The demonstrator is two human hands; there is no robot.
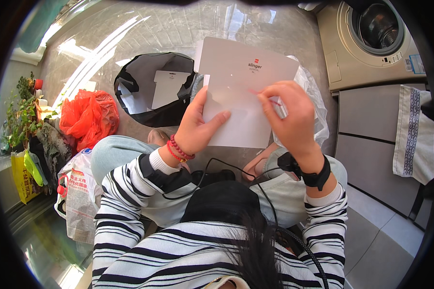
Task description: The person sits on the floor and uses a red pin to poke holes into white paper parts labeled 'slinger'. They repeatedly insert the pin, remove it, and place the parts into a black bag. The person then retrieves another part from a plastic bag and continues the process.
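My left hand (197, 123) grips the left edge of a white cardboard sheet (238, 113), thumb on top and fingers behind it. The sheet lies tilted above my lap and has a notched left side and small print near its top. Over its right part, my right hand (294, 113) is closed in a pinch. A thin reddish tip (253, 91) sticks out from the fingertips toward the sheet, slightly blurred. Its kind does not show clearly. Beyond my left hand stands an open black bag (152, 119) with white card pieces (169, 89) inside.
A clear plastic bag (319, 108) lies right of the sheet. At left are a red plastic bag (91, 118), a printed white bag (82, 202) and potted plants (21, 115). A washing machine (335, 72) and grey drawers (366, 113) with a hanging towel (402, 144) stand at right. A cable (270, 200) crosses my lap.
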